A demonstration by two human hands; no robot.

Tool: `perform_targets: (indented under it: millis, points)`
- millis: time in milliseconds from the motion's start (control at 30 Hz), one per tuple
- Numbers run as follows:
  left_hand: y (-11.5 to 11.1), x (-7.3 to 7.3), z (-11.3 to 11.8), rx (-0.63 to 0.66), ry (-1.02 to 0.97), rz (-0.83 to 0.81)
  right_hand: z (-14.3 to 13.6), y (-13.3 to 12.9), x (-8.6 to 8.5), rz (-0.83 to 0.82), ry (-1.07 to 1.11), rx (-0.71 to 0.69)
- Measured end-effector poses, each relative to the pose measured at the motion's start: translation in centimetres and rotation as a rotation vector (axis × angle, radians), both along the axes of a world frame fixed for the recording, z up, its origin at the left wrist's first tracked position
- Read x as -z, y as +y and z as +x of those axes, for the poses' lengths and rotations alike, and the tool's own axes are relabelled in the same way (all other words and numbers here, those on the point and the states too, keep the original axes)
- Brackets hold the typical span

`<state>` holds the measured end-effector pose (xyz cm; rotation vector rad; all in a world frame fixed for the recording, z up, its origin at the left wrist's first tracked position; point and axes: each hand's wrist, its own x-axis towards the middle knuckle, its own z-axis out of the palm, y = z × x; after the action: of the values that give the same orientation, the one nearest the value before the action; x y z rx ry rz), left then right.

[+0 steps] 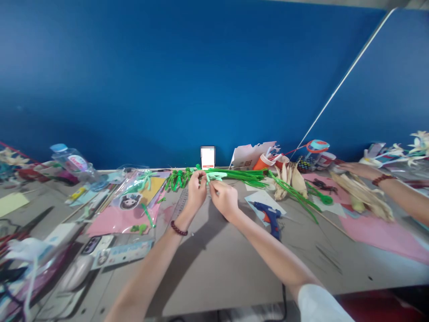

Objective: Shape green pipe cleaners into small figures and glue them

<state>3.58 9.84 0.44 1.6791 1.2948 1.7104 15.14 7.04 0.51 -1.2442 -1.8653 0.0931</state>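
Between my two hands, above the table, is a pale green fuzzy pipe cleaner piece point(217, 175), bent into loops. My left hand point(197, 191) pinches its left end between thumb and fingertips. Close beside it, my right hand point(225, 197) is closed on the same piece from the right; the exact grip is partly covered by the fingers. Just behind lies a bundle of long green pipe cleaner stems point(250, 178). Several twisted green pipe cleaner shapes point(177, 180) sit to the left of my left hand, by a clear ruler point(181, 202).
A blue glue gun point(274, 215) rests on paper at right. A lit phone point(208, 158) stands against the blue partition. Corn husks point(295, 181) and paper cups point(263, 162) are at back right. Another person's hand point(362, 171) reaches in there. Left holds a plastic bottle point(72, 158) and plastic-wrapped pink sheets point(112, 220).
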Motion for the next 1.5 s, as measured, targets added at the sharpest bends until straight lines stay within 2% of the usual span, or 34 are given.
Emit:
perform_targets:
  millis: [133,267,433,600,700,833,933,1100,1200,1300,1500]
  points:
    - [-0.5,-1.0,0.2,0.299,-0.405,-0.249,0.3,0.5,-0.1,-0.066,0.225,-0.087]
    - [-1.2,-2.2,0.2,0.488,-0.597,-0.424,0.0,1.1,0.6,-0.172,0.558,-0.091]
    - [-1.1,-2.3,-0.1,0.527,-0.67,-0.54,-0.6,1.7,1.0,-0.35,0.934,-0.147]
    - [-0.9,-1.9,-0.2,0.416,-0.596,-0.495,-0.7,1.9,0.7,-0.453,1.198,-0.176]
    - [-1.2,-2.1,-0.1,0.345,-0.469,-0.386,-0.5,2.0,0.5,-0.436,1.212,-0.165]
    - [-1.5,-2.4,0.0,0.327,-0.389,-0.308,-0.1,2.1,0.3,-0.342,1.092,-0.121]
    - [-1.5,-2.2,0.2,0.295,-0.427,-0.291,0.2,1.9,0.1,-0.269,0.972,-0.111]
    - [-1.1,-2.0,0.1,0.193,-0.419,-0.319,0.6,0.9,-0.6,-0.131,0.647,-0.118]
    - [-1.0,-1.8,0.0,0.17,-0.391,-0.336,0.6,0.7,-0.7,-0.068,0.575,-0.109]
    - [-0.8,-1.4,0.0,0.2,-0.418,-0.354,0.4,1.0,-0.3,-0.123,0.63,-0.137]
    - [-0.2,0.0,0.0,0.2,-0.535,-0.394,0.1,2.1,0.9,-0.455,0.909,-0.272]
